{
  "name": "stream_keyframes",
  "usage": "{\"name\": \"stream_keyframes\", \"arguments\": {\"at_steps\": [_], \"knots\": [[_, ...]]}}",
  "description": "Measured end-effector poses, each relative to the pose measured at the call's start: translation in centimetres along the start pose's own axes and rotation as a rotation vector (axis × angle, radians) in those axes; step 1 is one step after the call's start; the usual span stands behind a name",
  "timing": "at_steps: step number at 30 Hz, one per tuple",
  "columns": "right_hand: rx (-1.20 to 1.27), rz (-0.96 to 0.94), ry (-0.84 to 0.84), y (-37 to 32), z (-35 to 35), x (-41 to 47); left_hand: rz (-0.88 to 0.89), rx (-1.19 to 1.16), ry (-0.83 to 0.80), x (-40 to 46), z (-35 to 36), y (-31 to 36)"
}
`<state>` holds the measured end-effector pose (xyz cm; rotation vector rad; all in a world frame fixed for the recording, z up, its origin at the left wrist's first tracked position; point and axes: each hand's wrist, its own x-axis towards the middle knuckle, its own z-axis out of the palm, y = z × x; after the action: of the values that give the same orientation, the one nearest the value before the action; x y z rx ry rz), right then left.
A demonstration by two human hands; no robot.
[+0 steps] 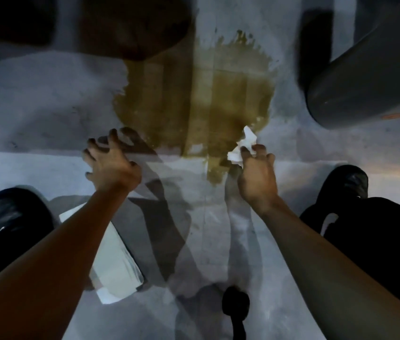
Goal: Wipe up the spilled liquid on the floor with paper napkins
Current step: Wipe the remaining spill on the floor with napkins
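- the napkin stack [115,256] is partly hidden by the left arm.
- a crumpled napkin [243,148] is pinched by the right hand [255,177] at the spill [194,99] edge.
- the left hand [110,163] is spread wide, empty.
- a grey bin [370,74] is cut off.

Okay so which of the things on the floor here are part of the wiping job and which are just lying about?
Part of the job:
brown spill
crumpled napkin, held in the right hand
stack of napkins
left hand, holding nothing

Just lying about:
grey bin
dark round object
black shoes
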<state>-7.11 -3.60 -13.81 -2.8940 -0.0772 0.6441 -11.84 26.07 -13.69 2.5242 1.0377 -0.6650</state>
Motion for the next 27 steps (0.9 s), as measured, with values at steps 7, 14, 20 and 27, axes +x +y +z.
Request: {"name": "stream_keyframes", "arguments": {"at_steps": [7, 14, 20, 27], "knots": [[0.329, -0.143, -0.052, -4.0, 1.7, -0.3, 0.028, 0.013, -0.282, 1.8, -0.1, -3.0], [0.253, -0.202, -0.107, -2.5, 0.2, 0.4, 0.069, 0.054, -0.282, 1.9, -0.2, -2.8], [0.155, -0.124, -0.122, -5.5, 2.4, 0.4, 0.102, 0.076, -0.289, 2.3, -0.1, -3.3], [0.303, 0.003, 0.019, -3.2, 1.4, 0.4, 0.095, 0.066, -0.294, 2.4, 0.3, -3.4]]}}
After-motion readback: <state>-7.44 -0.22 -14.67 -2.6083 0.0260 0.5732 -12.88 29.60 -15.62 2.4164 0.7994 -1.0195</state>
